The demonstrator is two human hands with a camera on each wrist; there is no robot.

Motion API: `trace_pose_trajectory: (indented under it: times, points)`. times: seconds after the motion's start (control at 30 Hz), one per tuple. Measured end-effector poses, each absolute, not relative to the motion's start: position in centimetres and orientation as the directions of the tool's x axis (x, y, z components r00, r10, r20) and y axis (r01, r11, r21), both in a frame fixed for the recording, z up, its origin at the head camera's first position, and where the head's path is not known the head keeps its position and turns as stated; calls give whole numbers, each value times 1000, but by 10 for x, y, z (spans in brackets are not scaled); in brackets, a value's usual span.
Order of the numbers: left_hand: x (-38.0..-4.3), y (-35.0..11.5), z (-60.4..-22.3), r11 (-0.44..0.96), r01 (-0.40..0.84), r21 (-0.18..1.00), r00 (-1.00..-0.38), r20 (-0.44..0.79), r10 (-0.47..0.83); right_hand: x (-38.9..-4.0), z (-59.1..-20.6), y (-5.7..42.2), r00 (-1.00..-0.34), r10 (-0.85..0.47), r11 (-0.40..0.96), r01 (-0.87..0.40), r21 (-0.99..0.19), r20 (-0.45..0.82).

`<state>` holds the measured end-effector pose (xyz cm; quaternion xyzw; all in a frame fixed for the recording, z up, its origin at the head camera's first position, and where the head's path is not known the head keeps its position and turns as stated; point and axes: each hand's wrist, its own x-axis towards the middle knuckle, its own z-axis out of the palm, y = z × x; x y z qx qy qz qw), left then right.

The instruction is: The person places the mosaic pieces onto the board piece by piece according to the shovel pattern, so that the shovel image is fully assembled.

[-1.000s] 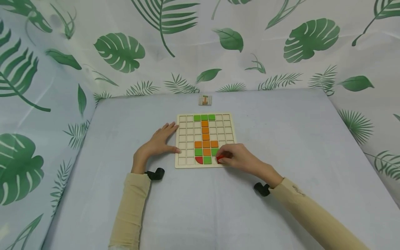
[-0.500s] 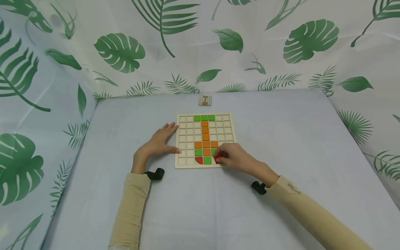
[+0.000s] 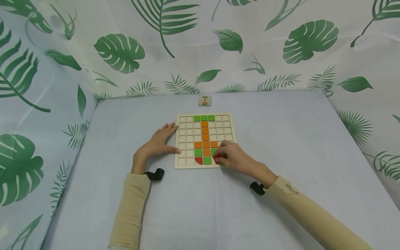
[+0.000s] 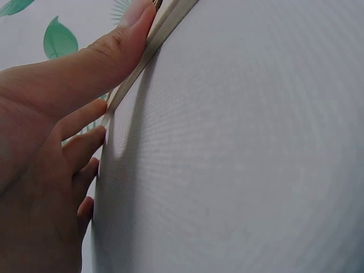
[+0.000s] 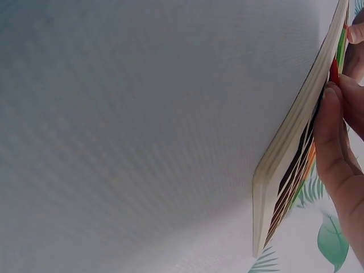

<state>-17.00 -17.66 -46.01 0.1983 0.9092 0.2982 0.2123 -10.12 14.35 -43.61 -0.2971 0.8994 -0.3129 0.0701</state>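
Observation:
A pale wooden grid board (image 3: pixel 182 138) lies flat on the table, with green tiles (image 3: pixel 204 118) across its top row and a column of orange tiles (image 3: pixel 205 130) below them. Further down are more green and orange tiles, plus a red quarter-round tile (image 3: pixel 199 160) in the bottom row. My right hand (image 3: pixel 235 159) pinches another red tile (image 3: pixel 216 159) between thumb and fingers over that row's right side, hiding several cells. Fingers spread, my left hand (image 3: pixel 157 143) rests at the board's left edge, its thumb (image 4: pixel 116 48) on the rim.
A small pattern card (image 3: pixel 204 100) lies behind the board. White cloth (image 3: pixel 281 139) covers the table, and a leaf-print curtain (image 3: pixel 250 52) hangs behind and at both sides. Each wrist wears a black camera (image 3: pixel 157 174).
My right hand has shifted slightly left with the red tile, toward the green tile in the bottom row. The left hand stays where it was.

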Motion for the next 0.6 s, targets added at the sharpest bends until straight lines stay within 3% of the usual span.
trace_pose_trajectory:
  times: [0.6]
  points:
    - [-169, -175, -459, 761, 221, 610, -836, -284, 470, -101, -437, 144, -789, -614, 617, -498, -609, 23]
